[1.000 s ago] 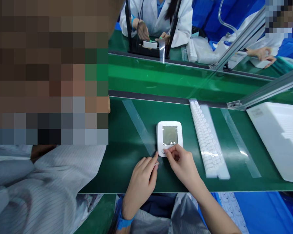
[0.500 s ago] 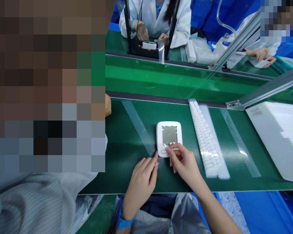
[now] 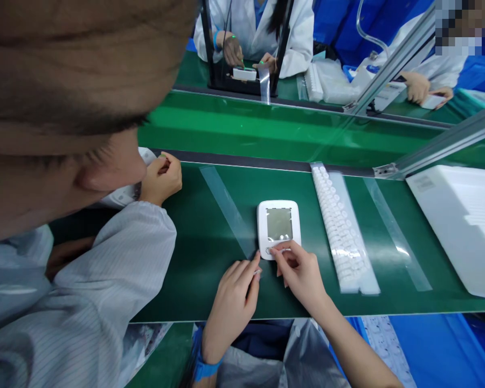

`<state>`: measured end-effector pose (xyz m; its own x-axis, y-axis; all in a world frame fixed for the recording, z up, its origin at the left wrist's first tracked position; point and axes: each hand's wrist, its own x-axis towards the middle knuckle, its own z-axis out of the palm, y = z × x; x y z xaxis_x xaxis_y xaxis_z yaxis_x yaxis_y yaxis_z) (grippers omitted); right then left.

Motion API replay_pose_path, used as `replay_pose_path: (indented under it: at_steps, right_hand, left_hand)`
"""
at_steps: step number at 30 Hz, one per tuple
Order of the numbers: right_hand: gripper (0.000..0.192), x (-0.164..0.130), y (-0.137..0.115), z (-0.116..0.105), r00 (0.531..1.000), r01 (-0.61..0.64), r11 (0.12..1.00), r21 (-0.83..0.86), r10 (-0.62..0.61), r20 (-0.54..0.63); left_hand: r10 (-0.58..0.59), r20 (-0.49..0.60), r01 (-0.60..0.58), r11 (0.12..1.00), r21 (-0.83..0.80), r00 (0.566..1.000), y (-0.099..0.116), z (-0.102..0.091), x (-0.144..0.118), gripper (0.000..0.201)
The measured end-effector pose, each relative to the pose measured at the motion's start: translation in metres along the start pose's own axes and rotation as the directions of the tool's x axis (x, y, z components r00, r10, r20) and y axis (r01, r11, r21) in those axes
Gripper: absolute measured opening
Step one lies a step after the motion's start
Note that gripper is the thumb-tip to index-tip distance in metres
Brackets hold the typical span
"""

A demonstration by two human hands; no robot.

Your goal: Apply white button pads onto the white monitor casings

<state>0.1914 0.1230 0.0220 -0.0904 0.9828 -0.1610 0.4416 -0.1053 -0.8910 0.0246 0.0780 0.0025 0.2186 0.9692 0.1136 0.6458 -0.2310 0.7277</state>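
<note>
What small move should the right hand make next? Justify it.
Perhaps press lightly with the right hand: its fingertips are by the oval outline on the white, squarish plastic device, and the left hand has a fingertip at the device's lower-left corner.

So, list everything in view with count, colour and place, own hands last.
screen device: 1, white, centre
near bench: 1, green, centre
clear strips: 2, transparent, near bench
bag of parts: 1, white, right of device
tray: 1, white, right edge
metal bars: 2, silver, upper right
stand: 1, black, top
co-workers: 3, pale coats, one left, two across
far-side items: uncounted, mostly white
own wristband: 1, blue, left wrist
left hand: 1, bare, at device's lower left
right hand: 1, bare, at device's lower front
</note>
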Motion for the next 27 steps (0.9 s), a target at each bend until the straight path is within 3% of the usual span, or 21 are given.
replay_pose_path:
  at_steps: [12,21,25,27]
  right_hand:
    - [0.026,0.0014,0.0017,-0.0008,1.0,0.002,0.999,-0.045,-0.002,0.005]
    - [0.028,0.0024,0.0007,-0.0023,0.997,-0.078,0.981,0.18,0.077,0.01]
    - [0.027,0.0005,0.0027,-0.001,0.998,-0.065,0.985,0.161,0.066,0.002]
    - [0.026,-0.0005,0.0043,0.0001,0.999,-0.053,0.988,0.146,0.054,-0.002]
  left_hand:
    - [0.009,-0.019,-0.009,1.0,-0.005,1.0,-0.0006,0.0016,-0.001,0.04]
    - [-0.033,0.038,0.035,0.998,-0.042,0.999,0.0035,-0.0018,0.0021,0.041]
    - [-0.023,0.024,0.023,1.0,-0.001,0.999,0.0006,0.0008,-0.0004,0.04]
    - [0.012,0.014,-0.014,0.995,0.103,1.0,0.0004,0.0014,-0.0008,0.041]
